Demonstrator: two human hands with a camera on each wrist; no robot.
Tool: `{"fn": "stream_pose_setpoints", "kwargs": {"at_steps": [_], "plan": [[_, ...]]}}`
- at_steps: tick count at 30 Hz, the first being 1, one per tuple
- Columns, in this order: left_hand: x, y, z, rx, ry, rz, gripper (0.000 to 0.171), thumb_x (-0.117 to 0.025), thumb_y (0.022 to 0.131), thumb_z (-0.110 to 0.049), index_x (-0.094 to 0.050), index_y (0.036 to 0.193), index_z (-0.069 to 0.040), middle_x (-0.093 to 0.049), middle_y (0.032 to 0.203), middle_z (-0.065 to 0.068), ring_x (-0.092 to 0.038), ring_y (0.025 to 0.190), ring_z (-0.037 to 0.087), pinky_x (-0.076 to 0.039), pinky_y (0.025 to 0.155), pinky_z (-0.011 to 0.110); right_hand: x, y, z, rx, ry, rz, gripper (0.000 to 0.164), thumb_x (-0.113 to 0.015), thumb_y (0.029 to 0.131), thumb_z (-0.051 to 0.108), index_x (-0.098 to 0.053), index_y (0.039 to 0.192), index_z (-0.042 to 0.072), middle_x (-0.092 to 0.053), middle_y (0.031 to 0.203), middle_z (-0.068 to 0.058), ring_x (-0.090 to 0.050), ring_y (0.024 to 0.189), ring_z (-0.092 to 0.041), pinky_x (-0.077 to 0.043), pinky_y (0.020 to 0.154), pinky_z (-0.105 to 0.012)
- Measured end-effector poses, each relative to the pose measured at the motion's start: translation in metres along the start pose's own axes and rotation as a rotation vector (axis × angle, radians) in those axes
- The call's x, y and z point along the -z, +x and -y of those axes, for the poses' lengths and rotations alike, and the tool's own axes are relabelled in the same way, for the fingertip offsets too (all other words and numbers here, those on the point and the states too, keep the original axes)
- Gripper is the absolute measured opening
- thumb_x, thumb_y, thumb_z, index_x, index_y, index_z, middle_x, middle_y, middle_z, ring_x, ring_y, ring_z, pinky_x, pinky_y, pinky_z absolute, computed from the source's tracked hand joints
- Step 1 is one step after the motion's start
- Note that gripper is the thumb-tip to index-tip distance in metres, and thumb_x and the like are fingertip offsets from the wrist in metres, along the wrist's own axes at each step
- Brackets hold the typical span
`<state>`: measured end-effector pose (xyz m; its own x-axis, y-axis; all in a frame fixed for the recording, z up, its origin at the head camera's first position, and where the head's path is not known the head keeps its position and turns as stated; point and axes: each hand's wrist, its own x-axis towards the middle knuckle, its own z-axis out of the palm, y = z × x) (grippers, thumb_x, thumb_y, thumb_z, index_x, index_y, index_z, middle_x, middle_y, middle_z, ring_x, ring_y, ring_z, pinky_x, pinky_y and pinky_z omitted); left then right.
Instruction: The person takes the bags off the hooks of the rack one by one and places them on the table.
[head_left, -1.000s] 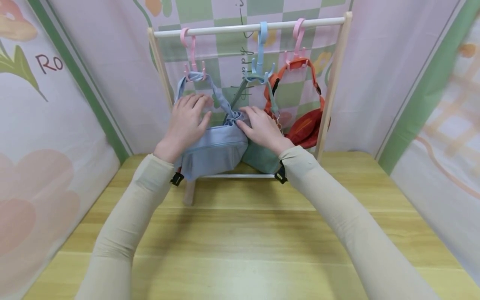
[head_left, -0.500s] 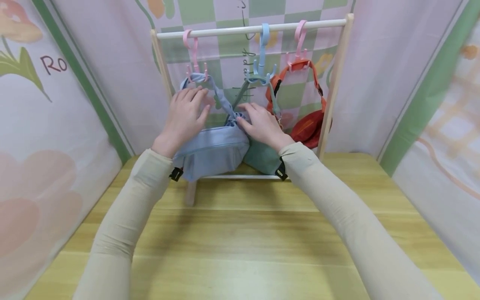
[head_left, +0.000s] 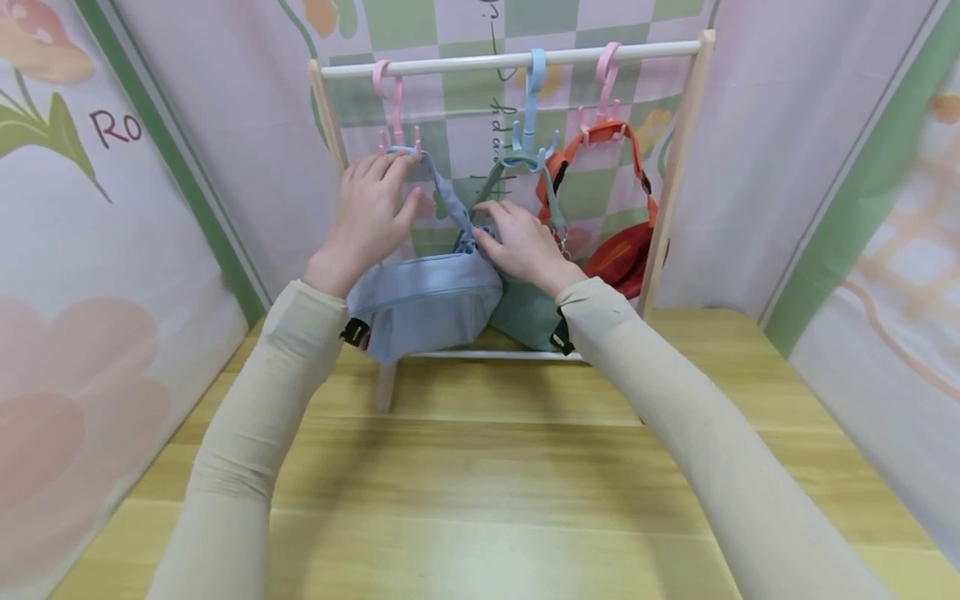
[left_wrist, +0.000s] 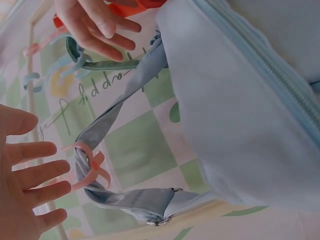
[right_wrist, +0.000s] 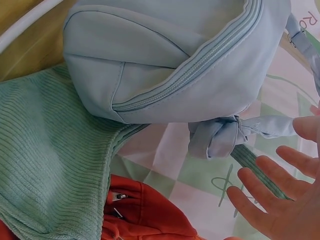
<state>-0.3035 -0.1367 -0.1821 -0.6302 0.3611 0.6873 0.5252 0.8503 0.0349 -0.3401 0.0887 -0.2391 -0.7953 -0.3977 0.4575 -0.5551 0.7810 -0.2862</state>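
Since the earlier head view, the left hand (head_left: pixel 367 208) has risen, its fingertips now level with the prongs of the left pink hook (head_left: pixel 397 108), and the right hand (head_left: pixel 525 246) has shifted a little up and left beside the strap's knot (right_wrist: pixel 215 140). The blue bag (head_left: pixel 435 304) hangs from that hook by its twisted strap (left_wrist: pixel 122 102), at the left of the rack (head_left: pixel 495 62), which stands near the far edge of the bench (head_left: pixel 480 492).

The left grip is spread, fingers straight and apart — whether they touch the strap, I cannot tell. The right grip is spread too, its fingers next to the knot; contact there is also unclear.

Behind the blue bag's right end is the green bag (head_left: pixel 521 317), hung from the blue hook (head_left: pixel 531 104). The red bag (head_left: pixel 622 258) hangs by its orange strap (head_left: pixel 636 162) from the right pink hook (head_left: pixel 607 79) — nearest the bench's far right corner.
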Motion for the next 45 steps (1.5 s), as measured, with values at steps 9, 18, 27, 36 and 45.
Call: {"fn": "stream_pose_setpoints", "kwargs": {"at_steps": [9,18,27,36,45], "plan": [[0.012,0.008,0.004,-0.006,-0.017,-0.105,0.038,-0.05,0.095,-0.022,-0.054,0.129,-0.003,-0.056,0.131,0.013,-0.047,0.126,0.031,-0.032,0.109,0.042,0.0,0.007,0.001,-0.001,-0.005,-0.019,0.045,-0.048,0.098,0.037,-0.048,0.136,0.014,-0.052,0.135,-0.01,-0.052,0.12,-0.028,-0.048,0.09,-0.048],[0.026,0.019,0.003,0.01,-0.021,-0.107,0.038,-0.05,0.096,-0.021,-0.054,0.129,-0.003,-0.054,0.134,0.012,-0.044,0.13,0.029,-0.027,0.114,0.036,0.0,0.012,0.0,-0.004,-0.006,-0.025,0.044,-0.049,0.098,0.037,-0.048,0.136,0.014,-0.052,0.134,-0.009,-0.054,0.116,-0.028,-0.048,0.09,-0.047],[0.038,0.031,0.005,0.037,-0.009,-0.101,0.041,-0.047,0.097,-0.026,-0.051,0.132,-0.005,-0.052,0.137,0.011,-0.042,0.13,0.028,-0.027,0.113,0.036,0.003,0.015,0.004,0.015,-0.007,-0.041,0.043,-0.05,0.098,0.034,-0.048,0.135,0.014,-0.053,0.133,-0.009,-0.056,0.111,-0.028,-0.049,0.088,-0.046],[0.044,0.04,0.012,0.032,0.002,-0.161,0.041,-0.05,0.095,-0.023,-0.051,0.133,-0.006,-0.053,0.136,0.009,-0.044,0.127,0.026,-0.032,0.109,0.036,0.002,0.018,0.006,0.005,-0.01,-0.03,0.043,-0.049,0.098,0.036,-0.047,0.136,0.015,-0.053,0.132,-0.008,-0.056,0.11,-0.027,-0.049,0.087,-0.045],[0.052,0.054,0.014,0.051,0.035,-0.141,0.042,-0.049,0.096,-0.026,-0.05,0.133,-0.007,-0.052,0.136,0.009,-0.043,0.129,0.024,-0.029,0.111,0.035,0.003,0.023,0.01,-0.012,0.001,-0.017,0.045,-0.048,0.098,0.036,-0.046,0.137,0.014,-0.054,0.13,-0.009,-0.056,0.111,-0.026,-0.049,0.087,-0.044]]}}
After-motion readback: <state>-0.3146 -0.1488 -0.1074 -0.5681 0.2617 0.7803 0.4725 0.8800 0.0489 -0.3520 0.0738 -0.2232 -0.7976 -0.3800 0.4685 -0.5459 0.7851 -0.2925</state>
